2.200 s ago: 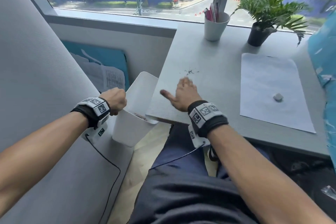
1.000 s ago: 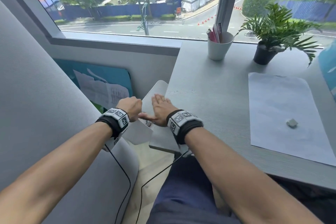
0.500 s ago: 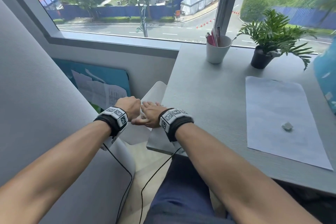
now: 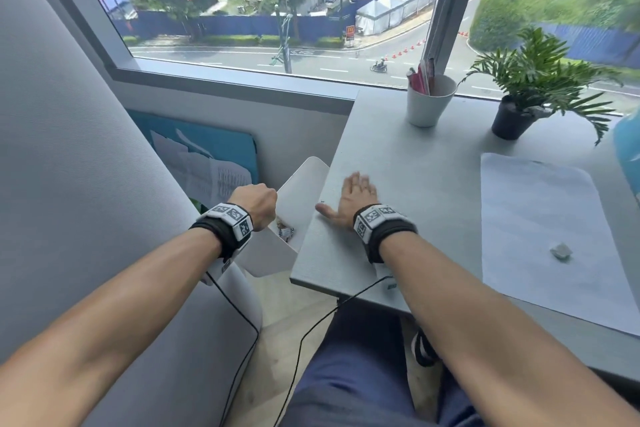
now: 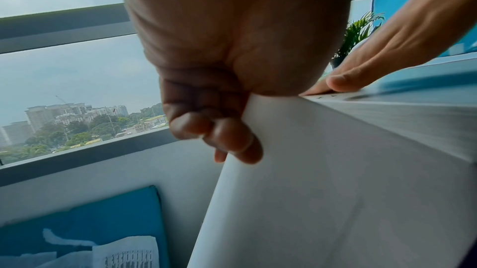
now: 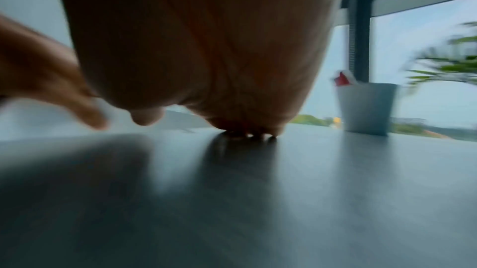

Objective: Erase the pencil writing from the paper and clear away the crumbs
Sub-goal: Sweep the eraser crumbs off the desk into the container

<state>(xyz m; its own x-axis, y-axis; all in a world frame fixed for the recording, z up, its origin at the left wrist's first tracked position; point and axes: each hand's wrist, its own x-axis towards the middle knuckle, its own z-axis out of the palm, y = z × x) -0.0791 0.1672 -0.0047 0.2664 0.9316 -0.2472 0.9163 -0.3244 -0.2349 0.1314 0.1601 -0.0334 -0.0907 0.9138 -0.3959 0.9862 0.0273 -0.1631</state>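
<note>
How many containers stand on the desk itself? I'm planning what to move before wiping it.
2: a white cup of pens at the back by the window, and a black plant pot to its right. The white bin held by the left hand is off the desk's edge.

The grey table point(image 4: 408, 156) runs along the window. A white cup point(image 4: 429, 104) holding pens stands at its far edge. Just right of the cup stands a potted plant point(image 4: 516, 116). Nearer than the cup and to its right lies a sheet of paper point(image 4: 540, 218), with a small grey eraser point(image 4: 560, 251) on it. Well left of the paper, the right hand point(image 4: 353, 199) rests flat by the table's left edge, a few dark crumbs point(image 5: 325, 96) beside its thumb.
</note>
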